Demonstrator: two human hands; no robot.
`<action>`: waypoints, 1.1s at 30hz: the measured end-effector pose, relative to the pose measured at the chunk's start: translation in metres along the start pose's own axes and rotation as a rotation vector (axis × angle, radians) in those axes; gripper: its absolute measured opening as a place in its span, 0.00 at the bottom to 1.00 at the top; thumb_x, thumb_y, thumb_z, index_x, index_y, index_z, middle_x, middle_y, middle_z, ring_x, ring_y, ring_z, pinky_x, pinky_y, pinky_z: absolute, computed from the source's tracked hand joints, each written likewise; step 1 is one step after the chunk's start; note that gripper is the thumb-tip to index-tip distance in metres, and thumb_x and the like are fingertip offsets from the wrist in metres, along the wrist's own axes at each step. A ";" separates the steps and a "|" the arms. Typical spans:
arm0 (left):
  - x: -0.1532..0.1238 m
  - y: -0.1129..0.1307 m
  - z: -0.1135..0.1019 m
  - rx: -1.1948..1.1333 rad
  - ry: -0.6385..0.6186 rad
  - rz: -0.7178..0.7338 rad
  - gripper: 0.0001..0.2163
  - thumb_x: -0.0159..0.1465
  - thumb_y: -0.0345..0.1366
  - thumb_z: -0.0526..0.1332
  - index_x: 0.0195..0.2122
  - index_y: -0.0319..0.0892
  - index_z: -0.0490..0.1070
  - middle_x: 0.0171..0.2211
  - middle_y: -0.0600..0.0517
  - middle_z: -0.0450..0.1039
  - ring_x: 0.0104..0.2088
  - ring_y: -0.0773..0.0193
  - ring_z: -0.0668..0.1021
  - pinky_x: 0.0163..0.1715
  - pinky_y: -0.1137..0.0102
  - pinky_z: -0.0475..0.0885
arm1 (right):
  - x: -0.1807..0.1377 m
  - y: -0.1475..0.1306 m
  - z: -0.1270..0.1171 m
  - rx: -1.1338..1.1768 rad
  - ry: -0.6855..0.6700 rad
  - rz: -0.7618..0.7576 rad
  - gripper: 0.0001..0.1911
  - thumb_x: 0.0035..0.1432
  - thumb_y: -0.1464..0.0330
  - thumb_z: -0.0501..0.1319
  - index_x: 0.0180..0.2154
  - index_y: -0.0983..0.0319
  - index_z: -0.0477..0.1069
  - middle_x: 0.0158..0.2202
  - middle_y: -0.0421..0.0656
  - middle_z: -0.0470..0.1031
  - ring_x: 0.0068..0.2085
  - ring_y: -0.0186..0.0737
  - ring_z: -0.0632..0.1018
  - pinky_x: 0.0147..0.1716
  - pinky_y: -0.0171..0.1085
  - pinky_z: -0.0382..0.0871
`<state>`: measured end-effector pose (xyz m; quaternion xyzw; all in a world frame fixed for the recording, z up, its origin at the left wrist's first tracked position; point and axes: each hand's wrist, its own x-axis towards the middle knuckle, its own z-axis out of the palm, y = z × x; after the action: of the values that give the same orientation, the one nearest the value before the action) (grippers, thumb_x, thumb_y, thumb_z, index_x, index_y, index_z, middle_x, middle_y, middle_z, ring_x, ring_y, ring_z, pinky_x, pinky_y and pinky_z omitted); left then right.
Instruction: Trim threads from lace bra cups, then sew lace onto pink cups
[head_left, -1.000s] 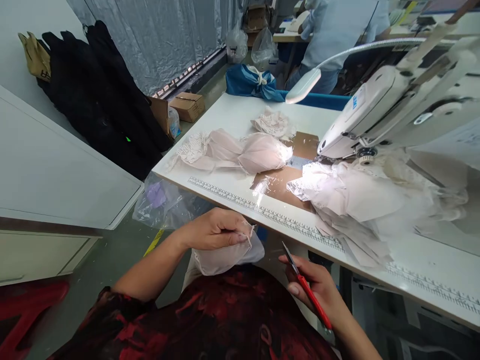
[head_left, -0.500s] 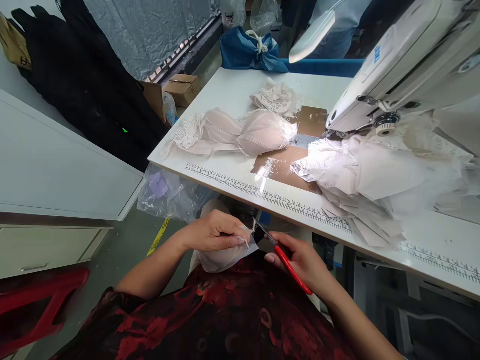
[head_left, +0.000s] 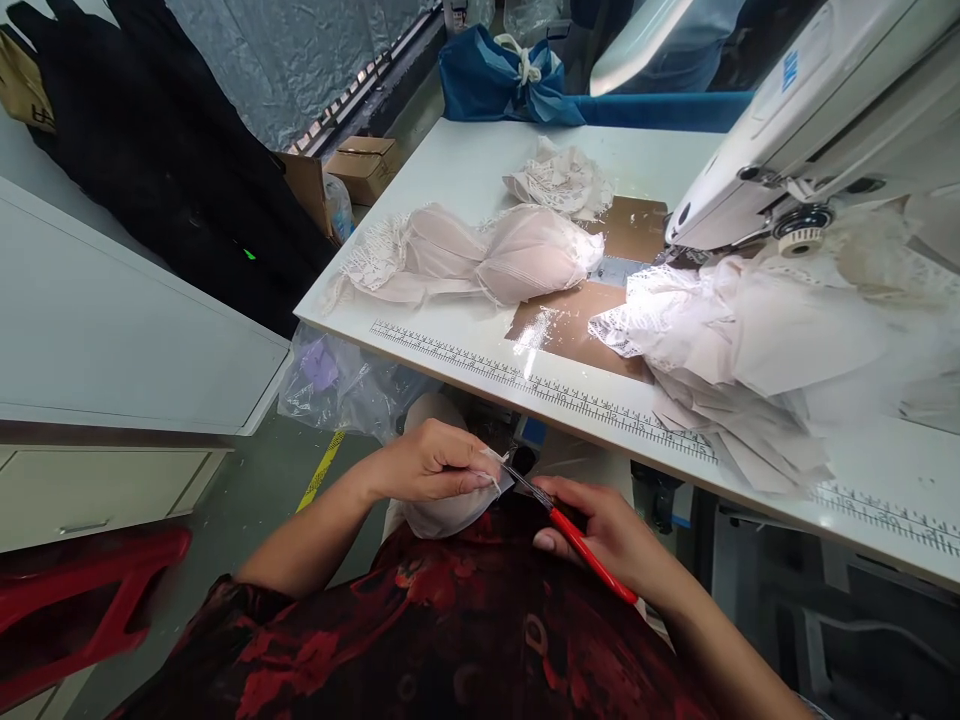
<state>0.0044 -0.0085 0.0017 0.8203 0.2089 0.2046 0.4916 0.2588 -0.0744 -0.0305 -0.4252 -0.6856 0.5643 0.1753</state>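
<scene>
My left hand [head_left: 427, 468] is closed round a pale pink padded fabric piece [head_left: 450, 512], held over my lap below the table edge. My right hand [head_left: 611, 530] grips red-handled thread snips [head_left: 577, 540]. The snips' blades touch the fabric's upper corner, right by my left fingertips. A finished pale pink bra [head_left: 480, 262] with lace edging lies on the white table [head_left: 465, 170] beyond my hands.
A white sewing machine [head_left: 810, 110] stands at the right over a heap of pale pink fabric pieces [head_left: 735, 360]. A lace bundle [head_left: 559, 180] lies behind the bra. A ruler strip [head_left: 525, 378] runs along the table's front. A plastic bag [head_left: 330, 385] hangs below; a red stool [head_left: 82, 600] sits left.
My right hand has brought the snips leftward from beside my lap to the fabric's corner. My left hand keeps its hold on the fabric. The view tilted down slightly.
</scene>
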 end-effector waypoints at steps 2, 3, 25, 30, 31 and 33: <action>0.000 0.000 0.002 0.006 -0.009 0.003 0.10 0.66 0.33 0.56 0.40 0.36 0.76 0.37 0.43 0.78 0.37 0.64 0.79 0.38 0.75 0.72 | 0.003 -0.003 0.000 -0.018 0.001 -0.015 0.14 0.57 0.57 0.62 0.39 0.60 0.71 0.33 0.40 0.74 0.34 0.41 0.73 0.34 0.34 0.66; -0.001 0.000 0.003 0.009 -0.008 0.007 0.10 0.66 0.33 0.56 0.40 0.36 0.76 0.37 0.43 0.78 0.37 0.64 0.79 0.38 0.75 0.72 | 0.005 -0.004 0.000 -0.030 0.006 -0.025 0.15 0.56 0.57 0.62 0.40 0.59 0.71 0.33 0.41 0.74 0.35 0.42 0.74 0.34 0.34 0.67; -0.002 -0.006 0.011 0.024 -0.013 0.066 0.10 0.66 0.32 0.56 0.42 0.36 0.75 0.36 0.43 0.78 0.37 0.63 0.79 0.38 0.74 0.72 | 0.003 0.002 0.007 -0.088 0.049 -0.064 0.14 0.58 0.56 0.61 0.31 0.61 0.70 0.23 0.38 0.67 0.25 0.34 0.66 0.25 0.31 0.61; 0.003 -0.006 0.016 0.007 0.037 0.066 0.10 0.66 0.34 0.56 0.42 0.37 0.75 0.37 0.43 0.78 0.39 0.62 0.80 0.41 0.73 0.73 | 0.003 0.010 0.015 0.068 0.115 -0.050 0.16 0.57 0.55 0.60 0.34 0.62 0.71 0.26 0.38 0.70 0.27 0.35 0.69 0.27 0.31 0.64; 0.004 -0.005 0.018 -0.011 0.041 0.068 0.10 0.66 0.34 0.56 0.42 0.37 0.75 0.38 0.43 0.78 0.41 0.61 0.79 0.43 0.72 0.73 | 0.003 0.012 0.017 0.111 0.141 -0.040 0.17 0.57 0.54 0.60 0.35 0.62 0.72 0.27 0.39 0.71 0.28 0.36 0.70 0.28 0.32 0.65; 0.006 -0.004 0.022 -0.044 0.042 0.059 0.10 0.66 0.34 0.56 0.41 0.37 0.75 0.39 0.43 0.78 0.42 0.61 0.79 0.44 0.72 0.73 | 0.003 0.016 0.018 0.179 0.181 -0.019 0.18 0.57 0.54 0.60 0.36 0.62 0.72 0.29 0.40 0.73 0.31 0.38 0.72 0.31 0.34 0.67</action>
<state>0.0211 -0.0190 -0.0110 0.8105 0.1902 0.2411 0.4987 0.2501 -0.0835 -0.0520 -0.4506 -0.6178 0.5809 0.2790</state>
